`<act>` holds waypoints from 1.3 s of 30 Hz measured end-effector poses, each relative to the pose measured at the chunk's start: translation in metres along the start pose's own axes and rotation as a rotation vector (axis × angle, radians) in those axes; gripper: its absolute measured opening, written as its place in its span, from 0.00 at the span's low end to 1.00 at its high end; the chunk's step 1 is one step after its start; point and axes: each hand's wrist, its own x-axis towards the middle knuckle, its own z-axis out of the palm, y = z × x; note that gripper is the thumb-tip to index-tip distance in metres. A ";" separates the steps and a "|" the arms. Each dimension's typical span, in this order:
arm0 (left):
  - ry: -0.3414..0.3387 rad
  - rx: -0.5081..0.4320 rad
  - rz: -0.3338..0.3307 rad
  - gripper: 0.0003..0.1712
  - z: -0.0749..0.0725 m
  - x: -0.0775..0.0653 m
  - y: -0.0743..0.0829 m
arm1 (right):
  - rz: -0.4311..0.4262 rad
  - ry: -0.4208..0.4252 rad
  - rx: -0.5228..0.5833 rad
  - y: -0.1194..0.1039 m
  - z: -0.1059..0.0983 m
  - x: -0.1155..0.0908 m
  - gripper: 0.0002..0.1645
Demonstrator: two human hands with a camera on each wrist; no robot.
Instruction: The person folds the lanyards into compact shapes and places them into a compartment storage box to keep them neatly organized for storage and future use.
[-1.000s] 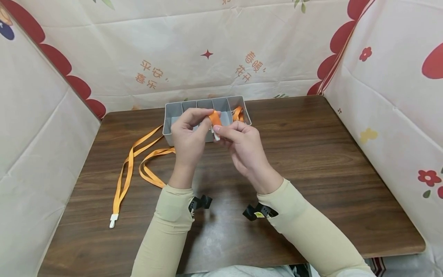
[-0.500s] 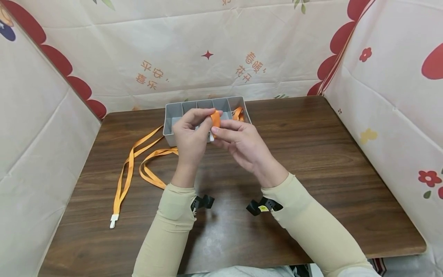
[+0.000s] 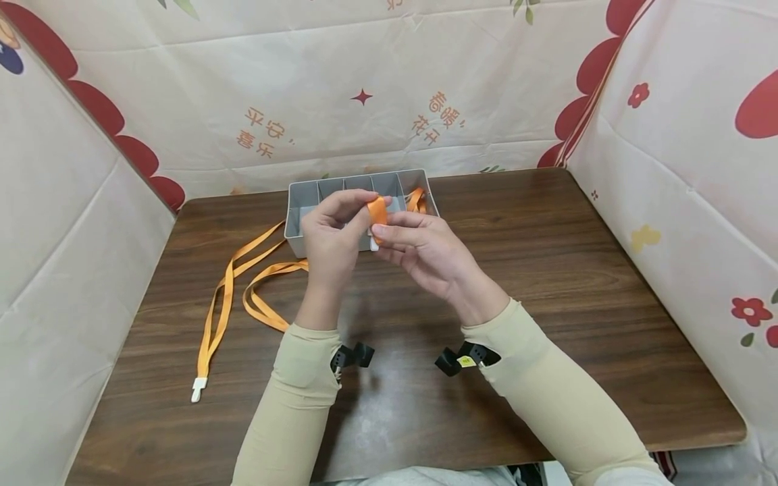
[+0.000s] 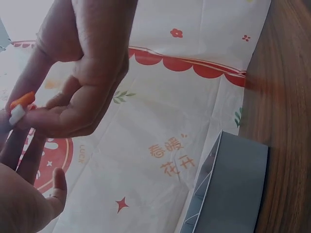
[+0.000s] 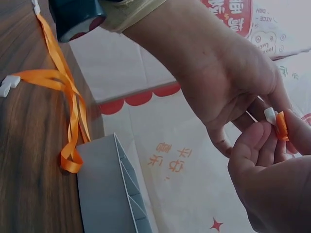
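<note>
My left hand (image 3: 333,236) and right hand (image 3: 428,253) meet in front of the grey box in the head view. Between them is an orange lanyard (image 3: 377,210), gathered into a short, flat bundle. The left thumb and fingers pinch its upper end. Lower down, the right thumb and fingers pinch the strap near a white clip (image 3: 373,245). In the right wrist view the clip (image 5: 270,115) stands beside the orange strap (image 5: 281,126). Fingers hide most of the bundle.
A grey divided box (image 3: 299,233) stands at the back of the wooden table (image 3: 547,304), with an orange lanyard (image 3: 417,200) in its rightmost compartment. Two more orange lanyards lie left: one long with a white clip (image 3: 198,389), one looped (image 3: 258,304) and partly behind my left arm.
My right hand has turned slightly, its fingers spreading out behind the thumb, and its wrist has shifted right. The white clip now hangs more upright. The left hand stays nearly still, pinching the strap.
</note>
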 end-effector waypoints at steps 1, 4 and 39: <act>0.007 -0.015 0.006 0.07 0.001 0.000 -0.001 | -0.008 0.001 -0.002 0.000 0.001 0.000 0.17; 0.035 -0.082 0.031 0.06 0.005 -0.002 -0.004 | -0.026 -0.005 -0.006 0.001 0.003 -0.001 0.18; 0.168 -0.240 0.113 0.17 0.018 0.002 -0.002 | -0.382 0.177 -0.734 0.003 0.027 -0.019 0.18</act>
